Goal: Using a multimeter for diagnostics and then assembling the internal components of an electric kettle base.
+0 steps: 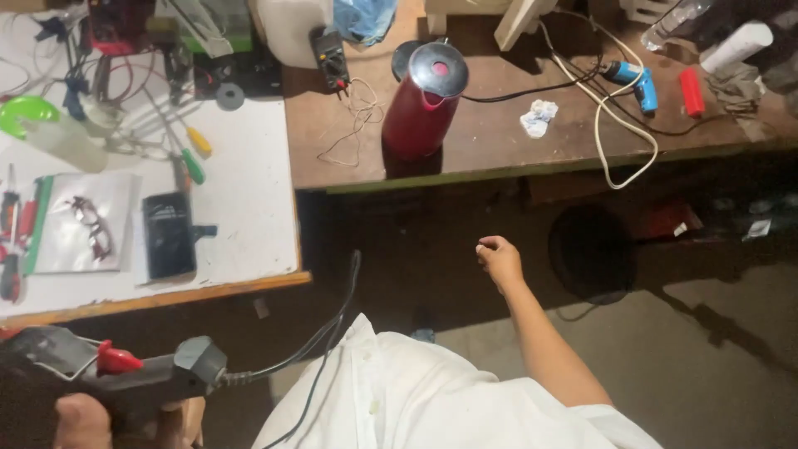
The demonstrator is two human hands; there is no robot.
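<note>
Left hand (91, 420) grips black glue gun (125, 374), 7 o'clock; right hand (499, 259) loosely fisted, empty; red kettle (422, 101) at 12.

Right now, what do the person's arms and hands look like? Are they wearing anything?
Both hands are bare, with no gloves, rings or watch in view. The right hand sits at the end of a bare forearm, and a short white sleeve starts near the elbow, part of a white shirt. Only part of the left hand shows at the bottom edge, so its sleeve cannot be seen.
</note>
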